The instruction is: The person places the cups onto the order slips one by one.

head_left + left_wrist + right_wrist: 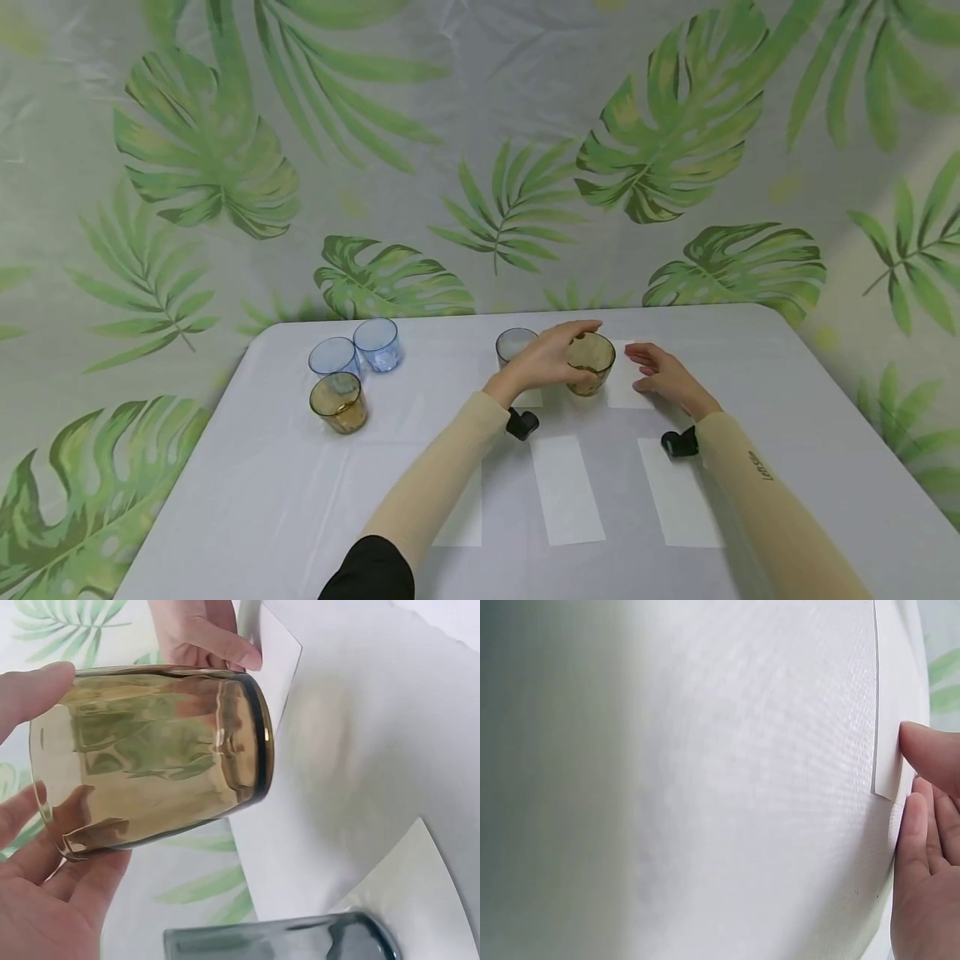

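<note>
My left hand [543, 360] grips an amber ribbed glass [592, 354] near its rim, thumb on one side and fingers on the other. In the left wrist view the amber glass [157, 750] has its thick base over the white cloth. A grey-blue glass [514, 342] stands on a white paper strip just left of it, partly behind the left hand. Right of the held glass, my right hand [667, 379] hovers with thumb and fingers apart, holding nothing. The right wrist view shows its thumb [930, 754] overlapping the edge of a white paper strip [889, 727].
At the table's left are two light blue glasses [378, 346] and another amber glass [341, 408], grouped close together. Several white paper strips [567, 492] lie in rows on the white-covered table [247, 500]. A leaf-patterned curtain [420, 192] hangs behind it.
</note>
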Demonstrator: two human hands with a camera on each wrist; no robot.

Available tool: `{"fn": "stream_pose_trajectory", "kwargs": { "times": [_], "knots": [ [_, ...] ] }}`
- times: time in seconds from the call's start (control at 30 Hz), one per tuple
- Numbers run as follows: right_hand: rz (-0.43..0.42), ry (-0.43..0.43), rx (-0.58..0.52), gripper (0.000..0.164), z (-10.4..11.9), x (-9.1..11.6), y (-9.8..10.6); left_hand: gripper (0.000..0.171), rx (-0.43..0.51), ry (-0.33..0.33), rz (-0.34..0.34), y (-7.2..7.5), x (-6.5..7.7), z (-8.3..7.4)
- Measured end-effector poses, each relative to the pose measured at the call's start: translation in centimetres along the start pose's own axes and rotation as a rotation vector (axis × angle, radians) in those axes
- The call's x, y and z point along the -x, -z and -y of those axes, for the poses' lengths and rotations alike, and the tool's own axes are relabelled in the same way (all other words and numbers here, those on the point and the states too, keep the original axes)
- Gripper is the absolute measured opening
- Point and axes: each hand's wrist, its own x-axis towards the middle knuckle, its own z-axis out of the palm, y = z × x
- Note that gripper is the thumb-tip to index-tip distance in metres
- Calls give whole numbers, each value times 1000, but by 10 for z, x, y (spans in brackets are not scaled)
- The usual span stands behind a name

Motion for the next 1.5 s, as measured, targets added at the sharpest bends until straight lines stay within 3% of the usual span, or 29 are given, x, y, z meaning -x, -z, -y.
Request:
{"fn": "stream_pose_trajectory", "kwargs": {
  "times": [0.37, 0.7, 1.2, 1.5],
  "knots": [
    [-5, -10, -9, 69, 2, 1, 0, 78, 34, 32, -9, -16, -25, 6],
    [-16, -38, -4, 71, 2, 3, 2, 78, 30, 48, -25, -31, -48, 0],
    [-21, -4, -12, 70, -1, 4, -1, 79, 10, 143, -89, -58, -57, 0],
    [-34, -39, 12, 79, 2, 6, 3, 81, 3, 104, -107, -65, -64, -1]
  ]
}}
